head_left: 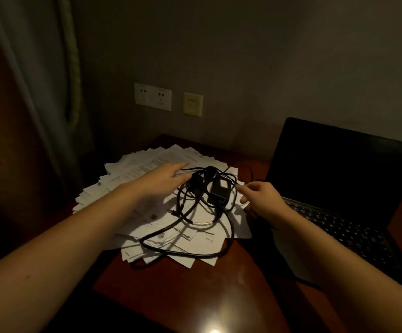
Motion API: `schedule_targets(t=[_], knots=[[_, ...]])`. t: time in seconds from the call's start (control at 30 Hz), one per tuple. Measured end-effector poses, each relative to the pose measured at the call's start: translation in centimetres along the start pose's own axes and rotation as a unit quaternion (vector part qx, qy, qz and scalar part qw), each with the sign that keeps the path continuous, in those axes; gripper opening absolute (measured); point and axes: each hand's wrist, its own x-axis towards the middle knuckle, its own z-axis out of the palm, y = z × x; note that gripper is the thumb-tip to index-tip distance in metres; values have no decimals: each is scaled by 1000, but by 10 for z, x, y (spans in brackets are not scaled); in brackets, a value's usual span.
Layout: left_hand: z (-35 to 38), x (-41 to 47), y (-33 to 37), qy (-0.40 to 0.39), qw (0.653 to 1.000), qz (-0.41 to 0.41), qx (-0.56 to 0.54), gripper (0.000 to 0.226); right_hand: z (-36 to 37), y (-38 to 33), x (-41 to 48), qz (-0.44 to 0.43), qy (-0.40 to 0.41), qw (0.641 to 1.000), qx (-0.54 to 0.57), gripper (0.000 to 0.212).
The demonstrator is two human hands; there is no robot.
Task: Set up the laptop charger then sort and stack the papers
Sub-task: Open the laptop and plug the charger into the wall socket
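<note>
Lying beside right hand (pixel 263 200), charger (pixel 219 192)

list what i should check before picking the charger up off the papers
1. Hands free: left hand and right hand hold nothing, one on each side of the charger brick: ok.
2. Untangled: the cable lies in crossed loops over the brick: not ok.
3. Nothing lying on the papers: brick and cable lie on them: not ok.
4. Free outlet: the wall sockets have nothing plugged in: ok.
5. Charging port: the laptop is open, its port not visible: cannot tell.
</note>
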Motion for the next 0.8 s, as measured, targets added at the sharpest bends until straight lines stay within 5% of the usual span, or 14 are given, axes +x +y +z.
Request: schedule_targets(t=[0.2, 0.57, 0.8], knots=[[-7, 14, -17, -19, 1000, 4, -8, 57, 17, -18, 11, 65, -44, 994, 73, 20], [-28, -5, 9, 9, 998, 39, -55, 49, -10, -22, -1, -16, 52, 956, 288, 19], [1, -42, 37, -93, 990, 91, 53, 96, -24, -8, -9, 87, -30, 952, 291, 18]])
